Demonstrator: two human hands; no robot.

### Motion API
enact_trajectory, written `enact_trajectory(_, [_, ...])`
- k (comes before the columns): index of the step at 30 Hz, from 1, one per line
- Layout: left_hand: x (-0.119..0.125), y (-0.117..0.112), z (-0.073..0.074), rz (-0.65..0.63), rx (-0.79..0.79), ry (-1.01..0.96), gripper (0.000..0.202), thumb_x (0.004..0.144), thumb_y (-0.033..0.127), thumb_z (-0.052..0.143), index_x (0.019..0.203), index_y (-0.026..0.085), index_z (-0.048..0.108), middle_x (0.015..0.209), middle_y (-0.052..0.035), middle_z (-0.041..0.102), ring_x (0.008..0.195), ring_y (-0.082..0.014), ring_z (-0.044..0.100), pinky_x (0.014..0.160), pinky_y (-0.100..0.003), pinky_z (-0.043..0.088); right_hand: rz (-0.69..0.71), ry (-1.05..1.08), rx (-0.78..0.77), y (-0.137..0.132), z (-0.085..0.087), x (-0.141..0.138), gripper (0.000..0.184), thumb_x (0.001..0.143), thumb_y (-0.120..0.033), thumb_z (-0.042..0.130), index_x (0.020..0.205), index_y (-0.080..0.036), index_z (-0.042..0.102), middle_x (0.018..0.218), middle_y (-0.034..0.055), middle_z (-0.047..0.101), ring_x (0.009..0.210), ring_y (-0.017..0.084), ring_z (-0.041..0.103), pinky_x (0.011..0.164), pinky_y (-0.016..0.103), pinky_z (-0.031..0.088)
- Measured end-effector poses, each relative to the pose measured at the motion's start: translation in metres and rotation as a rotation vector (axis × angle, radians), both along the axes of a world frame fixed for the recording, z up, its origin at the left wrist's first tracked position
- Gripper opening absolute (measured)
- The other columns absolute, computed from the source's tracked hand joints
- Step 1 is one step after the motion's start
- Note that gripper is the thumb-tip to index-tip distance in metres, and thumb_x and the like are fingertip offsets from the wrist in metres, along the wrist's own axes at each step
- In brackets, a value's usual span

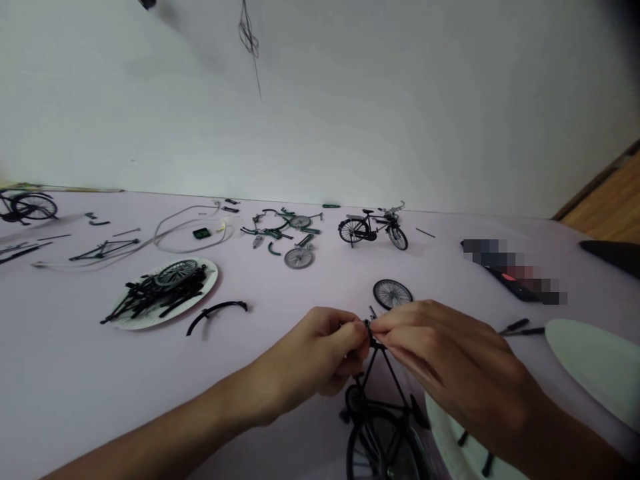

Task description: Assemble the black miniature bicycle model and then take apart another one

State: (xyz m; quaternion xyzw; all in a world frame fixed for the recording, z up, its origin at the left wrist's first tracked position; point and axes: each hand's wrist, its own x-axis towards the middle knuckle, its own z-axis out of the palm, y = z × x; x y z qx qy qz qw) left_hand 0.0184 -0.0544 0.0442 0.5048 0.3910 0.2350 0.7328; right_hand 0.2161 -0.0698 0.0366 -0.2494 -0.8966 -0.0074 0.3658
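A black model bicycle [383, 400] lies in front of me, its rear wheel toward me and its front end between my fingers. My left hand [327, 353] pinches the front end of the frame from the left. From the right, the fingertips of my right hand [440, 353] close on the same spot, where a small metallic part [373, 312] pokes out. The exact piece under the fingertips is hidden. Just beyond my right hand lies a loose spoked wheel [393, 293], partly covered by it. A curved black mudguard [217, 310] rests to the left.
A paper plate [213, 283] heaped with black parts sits at left. Behind stand an assembled model bicycle [373, 229] and scattered green parts [275, 230]. A phone [515, 280], screwdrivers [517, 327] and white plates [590, 360] are at right. A wall [350, 120] borders the table.
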Motion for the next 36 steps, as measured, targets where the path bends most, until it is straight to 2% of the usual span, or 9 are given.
enact_trajectory(4, [-0.0007, 0.0002, -0.0001, 0.006, -0.028, -0.004, 0.029, 0.093, 0.029, 0.045, 0.067, 0.016, 0.045, 0.056, 0.0071, 0.028, 0.046, -0.0045, 0.021, 0.042, -0.021, 0.012, -0.004, -0.042, 0.036, 0.0, 0.0023, -0.002, 0.016, 0.09, -0.001, 0.057, 0.1, -0.014, 0.058, 0.1, 0.0082, 0.069, 0.095, 0.018, 0.063, 0.083, 0.032, 0.053])
enact_trajectory(9, [0.0005, -0.0012, 0.0004, 0.004, -0.049, -0.007, 0.03, 0.092, 0.028, 0.046, 0.065, 0.016, 0.042, 0.056, 0.0072, 0.026, 0.046, -0.0052, 0.021, 0.043, -0.023, 0.013, 0.0, -0.068, 0.054, -0.0027, 0.0064, -0.0052, 0.013, 0.095, -0.004, 0.049, 0.099, -0.012, 0.058, 0.092, 0.0092, 0.068, 0.091, 0.02, 0.062, 0.078, 0.035, 0.053])
enact_trajectory(13, [0.0008, -0.0013, -0.0009, 0.007, -0.091, -0.019, 0.031, 0.093, 0.031, 0.048, 0.066, 0.017, 0.042, 0.056, 0.0077, 0.025, 0.046, -0.005, 0.019, 0.043, -0.022, 0.012, -0.014, -0.048, -0.029, -0.006, 0.0015, -0.0045, 0.015, 0.092, -0.002, 0.055, 0.102, -0.012, 0.058, 0.092, 0.0062, 0.066, 0.089, 0.016, 0.061, 0.077, 0.031, 0.052])
enact_trajectory(18, [-0.0002, -0.0004, -0.0018, 0.01, -0.172, -0.074, 0.024, 0.091, 0.027, 0.048, 0.069, 0.017, 0.044, 0.056, 0.0078, 0.025, 0.045, -0.0045, 0.016, 0.041, -0.021, 0.009, -0.011, -0.032, -0.09, -0.0062, -0.0016, -0.0039, 0.017, 0.094, -0.001, 0.053, 0.104, -0.014, 0.057, 0.094, 0.0047, 0.065, 0.089, 0.015, 0.059, 0.077, 0.03, 0.051])
enact_trajectory(25, [0.0015, -0.0012, -0.0047, 0.003, -0.24, -0.122, 0.024, 0.088, 0.024, 0.05, 0.066, 0.017, 0.044, 0.055, 0.0079, 0.026, 0.043, -0.0045, 0.016, 0.038, -0.019, 0.01, -0.015, -0.05, -0.014, -0.0032, 0.0015, -0.0102, 0.017, 0.093, 0.0, 0.048, 0.088, -0.015, 0.055, 0.078, 0.0051, 0.059, 0.075, 0.018, 0.053, 0.066, 0.034, 0.046])
enact_trajectory(32, [0.0056, -0.0006, -0.0058, 0.0, -0.215, -0.119, 0.025, 0.088, 0.025, 0.051, 0.065, 0.017, 0.045, 0.055, 0.0077, 0.027, 0.039, -0.0035, 0.018, 0.036, -0.019, 0.01, -0.049, -0.064, 0.039, -0.0041, -0.0013, -0.0087, 0.017, 0.095, -0.002, 0.046, 0.093, -0.014, 0.059, 0.076, 0.0053, 0.061, 0.073, 0.019, 0.055, 0.065, 0.035, 0.045])
enact_trajectory(36, [0.0054, -0.0007, -0.0028, -0.002, -0.22, -0.125, 0.025, 0.089, 0.028, 0.049, 0.066, 0.017, 0.048, 0.056, 0.0071, 0.031, 0.038, -0.0031, 0.02, 0.035, -0.018, 0.01, -0.041, -0.017, 0.098, -0.0046, -0.0021, -0.0085, 0.024, 0.099, -0.009, 0.037, 0.092, -0.014, 0.06, 0.076, 0.0074, 0.062, 0.075, 0.021, 0.059, 0.068, 0.038, 0.047])
